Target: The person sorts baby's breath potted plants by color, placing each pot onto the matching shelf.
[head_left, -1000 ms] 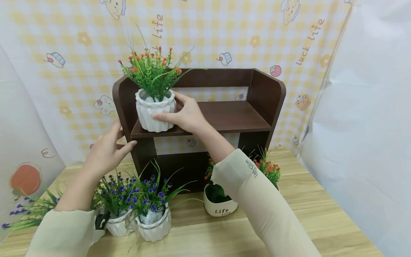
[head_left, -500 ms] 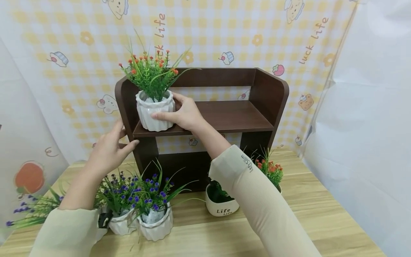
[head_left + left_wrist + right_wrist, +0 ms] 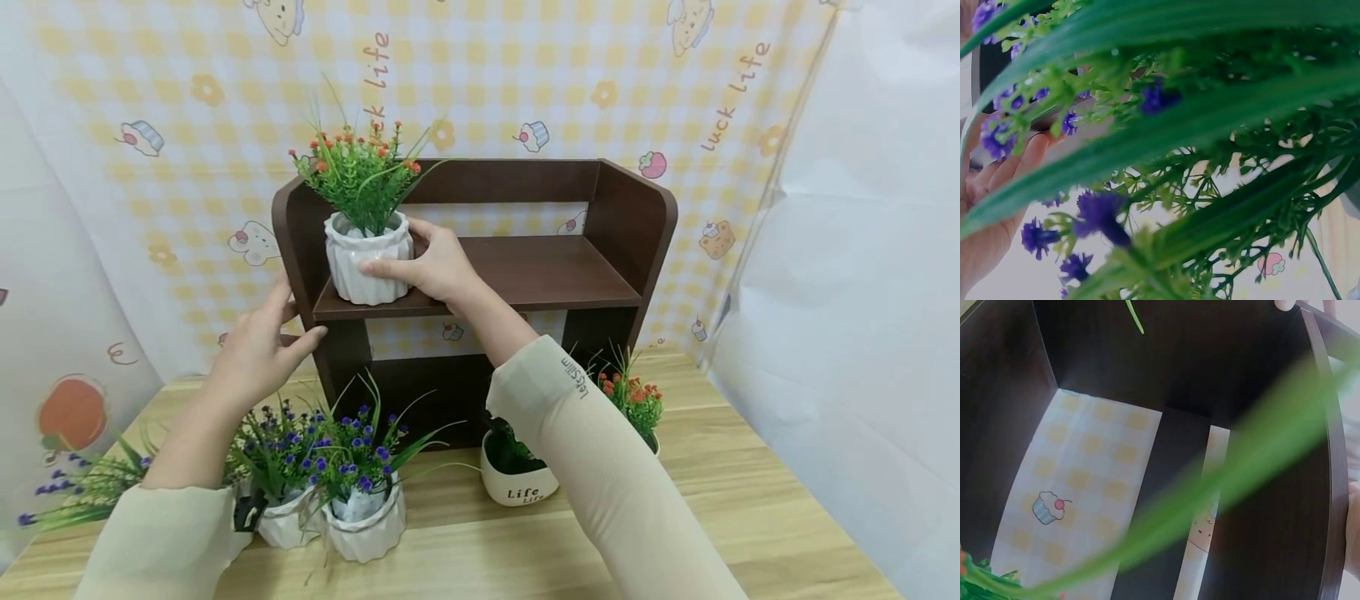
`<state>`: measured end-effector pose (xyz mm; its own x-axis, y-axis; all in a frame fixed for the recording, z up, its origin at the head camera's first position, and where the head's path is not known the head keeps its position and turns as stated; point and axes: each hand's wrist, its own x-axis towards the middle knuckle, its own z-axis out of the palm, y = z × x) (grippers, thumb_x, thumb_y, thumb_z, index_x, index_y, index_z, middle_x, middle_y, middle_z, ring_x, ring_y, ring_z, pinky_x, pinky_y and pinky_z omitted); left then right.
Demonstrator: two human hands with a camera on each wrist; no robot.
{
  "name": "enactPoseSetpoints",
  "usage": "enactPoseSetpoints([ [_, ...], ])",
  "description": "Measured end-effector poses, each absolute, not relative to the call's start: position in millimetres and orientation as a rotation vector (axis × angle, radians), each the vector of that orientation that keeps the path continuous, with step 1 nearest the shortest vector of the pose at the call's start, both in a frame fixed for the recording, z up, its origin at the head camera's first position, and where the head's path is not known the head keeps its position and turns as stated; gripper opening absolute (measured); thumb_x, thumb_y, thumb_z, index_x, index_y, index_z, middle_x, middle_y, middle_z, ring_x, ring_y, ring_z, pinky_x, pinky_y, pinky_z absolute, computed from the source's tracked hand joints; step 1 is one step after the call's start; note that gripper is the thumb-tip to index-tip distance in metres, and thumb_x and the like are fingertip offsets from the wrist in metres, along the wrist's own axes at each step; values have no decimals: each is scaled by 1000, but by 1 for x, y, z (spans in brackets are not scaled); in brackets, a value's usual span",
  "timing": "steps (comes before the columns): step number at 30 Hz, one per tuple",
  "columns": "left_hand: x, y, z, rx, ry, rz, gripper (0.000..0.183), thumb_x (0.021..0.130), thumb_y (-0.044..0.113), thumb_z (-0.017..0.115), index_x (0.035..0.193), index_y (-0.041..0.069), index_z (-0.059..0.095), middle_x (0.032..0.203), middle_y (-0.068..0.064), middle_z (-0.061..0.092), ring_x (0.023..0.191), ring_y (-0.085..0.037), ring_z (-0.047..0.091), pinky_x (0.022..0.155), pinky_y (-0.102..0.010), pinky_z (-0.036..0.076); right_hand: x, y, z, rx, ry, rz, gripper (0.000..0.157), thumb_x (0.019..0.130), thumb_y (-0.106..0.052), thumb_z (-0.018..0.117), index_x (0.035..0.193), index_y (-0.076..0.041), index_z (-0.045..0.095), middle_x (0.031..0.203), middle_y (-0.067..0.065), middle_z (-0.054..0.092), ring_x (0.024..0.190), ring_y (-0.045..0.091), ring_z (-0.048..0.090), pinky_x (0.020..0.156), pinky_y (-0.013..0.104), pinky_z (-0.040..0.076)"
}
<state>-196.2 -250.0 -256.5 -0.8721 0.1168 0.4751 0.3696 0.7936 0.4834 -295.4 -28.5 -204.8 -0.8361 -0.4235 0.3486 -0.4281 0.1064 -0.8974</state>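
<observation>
Right hand curls thumb and fingers round the ribbed white pot of orange-flowered greenery, which stands upright at the left end of the dark wooden shelf unit's upper board. Judging by this, the grip should stay low on the pot's wall and loosen only once its base sits flat, clear of the front edge. Left hand, fingers relaxed and holding nothing, touches the unit's left side panel, well placed to steady it. Blue-flowered pots stand below on the table.
</observation>
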Motion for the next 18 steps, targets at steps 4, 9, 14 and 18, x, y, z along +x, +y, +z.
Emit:
enactPoseSetpoints([
  [4,-197,-249,-257,-375,-2544,-813,60,100,16,59,151,7,29,138,-39,49,112,-56,59,82,-63,54,-296,-28,-206,924,-2335,1884,74,80,-26,84,144,-12,51,113,3,71,96,12,68,79,23,57],
  [9,-197,-249,-257,-376,-2539,-814,61,99,15,60,151,7,29,139,-38,49,116,-57,57,82,-63,54,-296,-27,-206,973,-2331,1862,69,82,-24,82,142,-10,52,111,7,72,92,14,69,77,24,57],
  [14,-197,-248,-257,-366,-2541,-817,62,99,14,60,152,7,29,141,-35,49,121,-57,54,82,-62,54,-295,-27,-207,988,-2331,1831,66,83,-24,81,141,-9,53,109,8,72,88,13,68,75,25,57],
  [18,-197,-248,-257,-360,-2545,-814,65,99,14,60,154,9,26,144,-33,48,122,-57,52,82,-62,54,-296,-28,-207,995,-2326,1839,65,83,-23,82,140,-9,54,108,8,72,87,13,68,74,25,57],
])
